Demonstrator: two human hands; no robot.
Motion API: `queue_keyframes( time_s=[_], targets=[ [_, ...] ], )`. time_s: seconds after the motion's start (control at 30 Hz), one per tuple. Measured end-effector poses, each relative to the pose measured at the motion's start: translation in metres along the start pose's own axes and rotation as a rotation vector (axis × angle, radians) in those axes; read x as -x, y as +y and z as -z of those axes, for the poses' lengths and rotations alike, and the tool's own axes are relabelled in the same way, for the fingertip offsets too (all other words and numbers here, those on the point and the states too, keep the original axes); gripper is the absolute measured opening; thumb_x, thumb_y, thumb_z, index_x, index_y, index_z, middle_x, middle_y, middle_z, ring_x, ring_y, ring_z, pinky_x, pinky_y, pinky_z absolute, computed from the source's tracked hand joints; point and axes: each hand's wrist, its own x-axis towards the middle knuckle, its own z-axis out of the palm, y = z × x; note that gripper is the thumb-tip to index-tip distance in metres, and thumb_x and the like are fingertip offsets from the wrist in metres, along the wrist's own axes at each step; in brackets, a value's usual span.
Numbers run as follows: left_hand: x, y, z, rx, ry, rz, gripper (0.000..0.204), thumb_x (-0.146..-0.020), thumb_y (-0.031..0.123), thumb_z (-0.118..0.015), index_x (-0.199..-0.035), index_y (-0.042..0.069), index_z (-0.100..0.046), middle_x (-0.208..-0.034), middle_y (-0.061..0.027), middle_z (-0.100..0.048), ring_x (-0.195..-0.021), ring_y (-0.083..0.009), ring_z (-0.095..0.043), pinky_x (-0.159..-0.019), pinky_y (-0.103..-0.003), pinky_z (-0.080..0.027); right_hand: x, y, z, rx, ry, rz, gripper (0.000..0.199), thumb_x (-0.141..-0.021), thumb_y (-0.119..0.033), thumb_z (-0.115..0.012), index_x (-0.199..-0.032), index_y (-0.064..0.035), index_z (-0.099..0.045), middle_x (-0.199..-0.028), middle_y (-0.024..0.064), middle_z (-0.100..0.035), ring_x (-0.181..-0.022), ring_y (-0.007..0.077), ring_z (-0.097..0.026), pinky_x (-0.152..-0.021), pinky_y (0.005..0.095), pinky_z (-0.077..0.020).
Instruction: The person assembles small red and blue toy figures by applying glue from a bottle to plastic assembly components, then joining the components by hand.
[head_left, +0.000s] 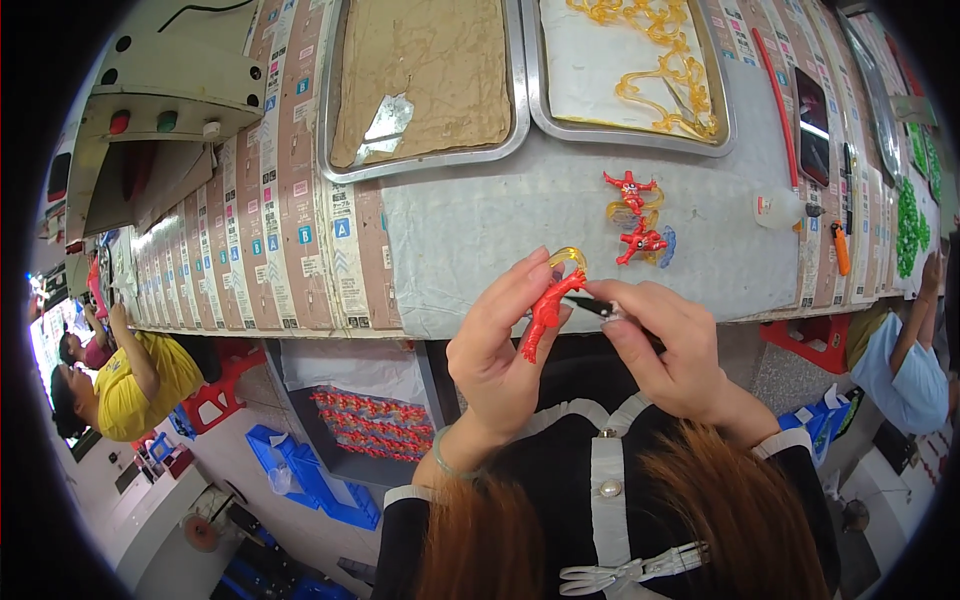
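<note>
My left hand [505,335] is closed on a small red toy figure [543,318], held up just over the table's front edge. A curved clear-yellow piece [568,257] shows at the figure's upper end, by my left fingertips. My right hand [665,345] pinches a slim dark tool [590,303], its end close to the figure's right side. Its exact kind is partly hidden by my fingers. Beyond my hands, two more red figures [640,243] with clear yellow and blue parts lie on the grey sheet [480,230].
At the back stand a metal tray lined with brown paper [430,75] and a tray rim [630,143] around yellow plastic pieces. Right of them lie a phone [813,125], a small bottle [778,210] and an orange-handled tool [840,248]. An open drawer [365,465] holds rows of red figures.
</note>
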Motion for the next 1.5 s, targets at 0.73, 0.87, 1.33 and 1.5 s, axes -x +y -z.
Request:
queue_keyframes(
  time_s=[0.73, 0.87, 1.33, 1.5],
  targets=[
    [0.0022, -0.0011, 0.0065, -0.030, -0.021, -0.033, 0.036, -0.069, -0.011, -0.051, -0.104, -0.004, -0.049, -0.110, -0.0201, -0.048, -0.103, -0.0261, -0.047, -0.088, -0.033, -0.037, -0.0012, 0.0012, -0.0074, 0.135, 0.163, 0.133, 0.029, -0.068, -0.006, -0.060, -0.096, -0.0034, -0.058, -0.069, 0.0060, -0.049, -0.057, 0.0177, -0.047, -0.051, 0.0261, -0.0393],
    [0.0030, -0.0044, 0.0059, -0.041, -0.016, -0.031, 0.036, -0.068, -0.012, -0.051, -0.103, -0.003, -0.049, -0.110, -0.0201, -0.048, -0.103, -0.0260, -0.047, -0.087, -0.033, -0.038, -0.0009, 0.0044, -0.0079, 0.198, 0.179, 0.154, 0.028, -0.067, -0.006, -0.061, -0.095, -0.0037, -0.058, -0.069, 0.0057, -0.049, -0.057, 0.0178, -0.047, -0.051, 0.0261, -0.0391],
    [0.0010, -0.0028, 0.0037, -0.030, 0.065, -0.029, 0.032, -0.067, -0.009, -0.058, -0.099, -0.003, -0.053, -0.104, -0.0208, -0.051, -0.096, -0.0250, -0.052, -0.079, -0.029, -0.044, -0.0039, 0.0044, -0.0084, 0.154, 0.164, 0.162, 0.027, -0.068, -0.006, -0.061, -0.095, -0.0031, -0.058, -0.069, 0.0063, -0.050, -0.057, 0.0175, -0.049, -0.051, 0.0260, -0.0404],
    [0.0030, -0.0038, 0.0063, -0.024, 0.031, -0.021, 0.034, -0.068, -0.011, -0.054, -0.101, -0.003, -0.051, -0.107, -0.0204, -0.049, -0.100, -0.0254, -0.049, -0.084, -0.031, -0.041, -0.0032, 0.0049, -0.0101, 0.236, 0.194, 0.211, 0.028, -0.068, -0.007, -0.061, -0.095, -0.0035, -0.058, -0.069, 0.0061, -0.049, -0.056, 0.0176, -0.048, -0.050, 0.0261, -0.0396]
  ],
)
